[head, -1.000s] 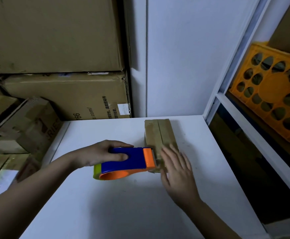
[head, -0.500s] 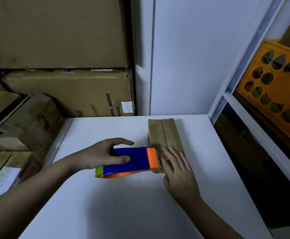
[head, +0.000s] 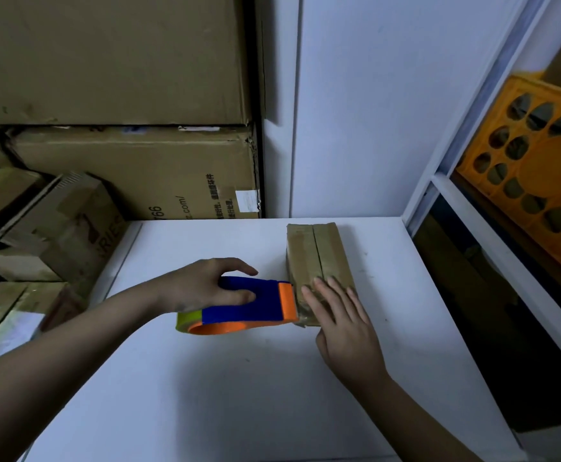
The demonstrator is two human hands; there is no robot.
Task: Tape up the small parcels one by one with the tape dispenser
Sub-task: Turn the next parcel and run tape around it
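Hiding from view: the left hand's (head: 202, 288) palm side, the tape roll inside the tape dispenser (head: 242, 306), and the near end of the parcel (head: 317, 265) under the right hand (head: 342, 325).
Cut off at the left edge: small cartons (head: 39, 235), jumbled and hard to count.
Big cartons: two (head: 132, 171), stacked behind the bench (head: 205, 395); the print on the lower one is mostly too small to read.
Left hand: one, fingers and thumb curled round the blue body of the dispenser.
Tape dispenser: one, blue and orange, lying on the bench, its orange front end touching the parcel's left side.
Parcel: one, brown, lying flat near the back right of the bench.
Right hand: one, fingers straight and spread, pressing flat on the parcel's near end.
Crate: one, orange (head: 539, 181), on a shelf at right, cut off by the edge.
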